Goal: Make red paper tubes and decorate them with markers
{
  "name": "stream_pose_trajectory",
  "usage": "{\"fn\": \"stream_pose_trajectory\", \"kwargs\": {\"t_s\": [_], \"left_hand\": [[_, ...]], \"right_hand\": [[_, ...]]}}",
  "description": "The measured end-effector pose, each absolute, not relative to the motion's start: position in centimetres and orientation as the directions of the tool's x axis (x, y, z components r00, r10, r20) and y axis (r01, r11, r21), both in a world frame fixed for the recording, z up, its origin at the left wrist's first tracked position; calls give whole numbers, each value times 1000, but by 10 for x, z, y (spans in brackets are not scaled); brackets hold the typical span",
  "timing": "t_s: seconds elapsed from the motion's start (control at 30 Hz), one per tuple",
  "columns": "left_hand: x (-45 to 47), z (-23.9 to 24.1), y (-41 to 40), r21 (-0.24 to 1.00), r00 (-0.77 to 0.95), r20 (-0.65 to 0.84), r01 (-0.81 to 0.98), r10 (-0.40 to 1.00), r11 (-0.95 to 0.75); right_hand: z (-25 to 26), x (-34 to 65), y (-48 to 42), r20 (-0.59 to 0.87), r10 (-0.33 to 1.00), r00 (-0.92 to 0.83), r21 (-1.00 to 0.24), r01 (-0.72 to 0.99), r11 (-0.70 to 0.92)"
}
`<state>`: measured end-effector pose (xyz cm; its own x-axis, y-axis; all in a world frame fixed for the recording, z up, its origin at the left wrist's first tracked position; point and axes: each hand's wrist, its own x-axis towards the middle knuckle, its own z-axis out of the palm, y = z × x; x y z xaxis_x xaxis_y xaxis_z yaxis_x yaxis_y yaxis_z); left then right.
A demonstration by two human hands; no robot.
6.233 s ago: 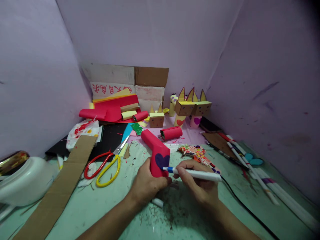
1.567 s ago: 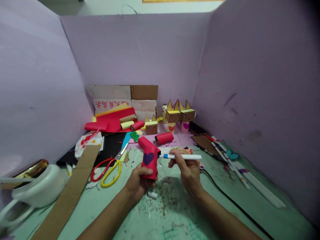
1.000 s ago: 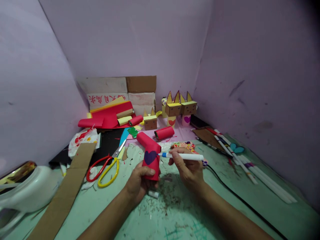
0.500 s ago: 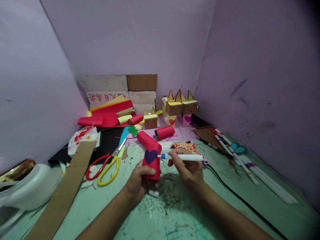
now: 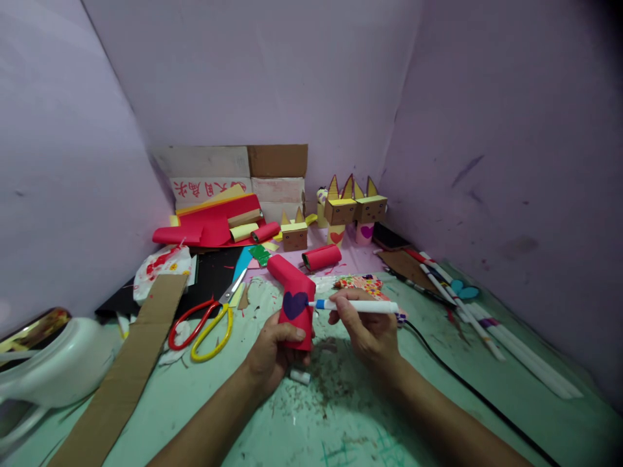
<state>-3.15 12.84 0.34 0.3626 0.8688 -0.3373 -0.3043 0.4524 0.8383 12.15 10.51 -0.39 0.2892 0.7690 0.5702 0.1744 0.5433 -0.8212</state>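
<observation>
My left hand (image 5: 278, 350) is closed around the lower end of a red paper tube (image 5: 302, 332), thumb across its front. A dark purple heart (image 5: 295, 305) shows on the tube, and a red piece (image 5: 282, 269) slants up from its top to the left. Between the fingers of my right hand (image 5: 366, 327) is a white felt-tip marker (image 5: 367, 306) with a blue collar. Its tip points left and meets the right edge of the heart. Just below my left hand lies a small white cap (image 5: 300, 376).
Red-and-yellow-handled scissors (image 5: 214, 324) and a cardboard strip (image 5: 131, 376) lie left. Behind stand box-headed figures with ears (image 5: 341, 211), near a red roll (image 5: 321, 258). A black cable (image 5: 452, 373) and white sticks (image 5: 520, 350) are on the right.
The whole view has shifted very slightly. Both hands, the tube and the marker keep nearly the same positions, with the tip still at the heart's right edge.
</observation>
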Motion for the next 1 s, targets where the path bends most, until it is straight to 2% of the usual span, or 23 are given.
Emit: {"fn": "stream_pose_trajectory", "kwargs": {"t_s": [0.47,0.8,1.0], "left_hand": [[-31,3,128,850,366,-320,-296,874,435],[-30,4,128,841,350,-353,-287,868,458],[-31,4,128,846,352,-348,-281,869,453]], "right_hand": [[-6,120,105,568,770,293,-821,129,556],[-5,123,108,636,704,316,-769,187,611],[-8,123,108,630,714,305,-775,186,604]]}}
